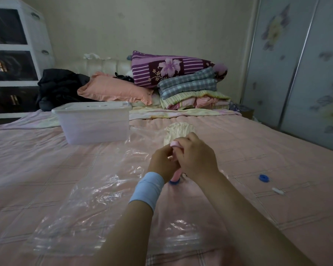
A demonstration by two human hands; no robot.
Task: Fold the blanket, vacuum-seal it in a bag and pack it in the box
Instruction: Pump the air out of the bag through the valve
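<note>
The left hand [162, 164] and right hand [196, 156] are gripping a pink pump [176, 144], seemingly on the blue valve [175, 182]; tilting risks leaking air

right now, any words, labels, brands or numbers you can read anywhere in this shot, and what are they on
None can be read.
purple floral pillow: pale marks along its top left edge, too blurred to read.
plastic box: no label shows.
vacuum bag: no print shows.
pink pump, held by the left hand and right hand: no marking shows.
</note>
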